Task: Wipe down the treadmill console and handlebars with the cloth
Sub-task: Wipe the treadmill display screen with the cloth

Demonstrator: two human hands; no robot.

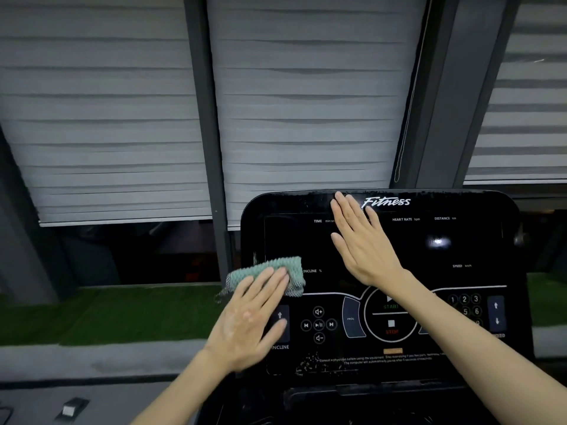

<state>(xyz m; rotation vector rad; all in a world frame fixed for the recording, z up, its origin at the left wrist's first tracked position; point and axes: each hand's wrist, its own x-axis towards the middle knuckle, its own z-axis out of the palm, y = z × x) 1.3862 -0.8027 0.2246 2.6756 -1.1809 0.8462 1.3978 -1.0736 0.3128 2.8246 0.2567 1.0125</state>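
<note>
Black treadmill console (460, 240) bearing a cloth and two hands.
A green cloth (276, 268) lies at its left edge under the left hand's (251, 323) straight fingers; the right hand (362, 243) lies flat on the far centre.

I am in a gym or fitness room. Before me stands a treadmill console (478, 250) bearing a Fitness logo (386, 202), readouts for time, heart rate, distance, speed and incline, and a START key (390, 305). Behind it hang grey window blinds (306, 102), with green turf (122, 311) below.
</note>
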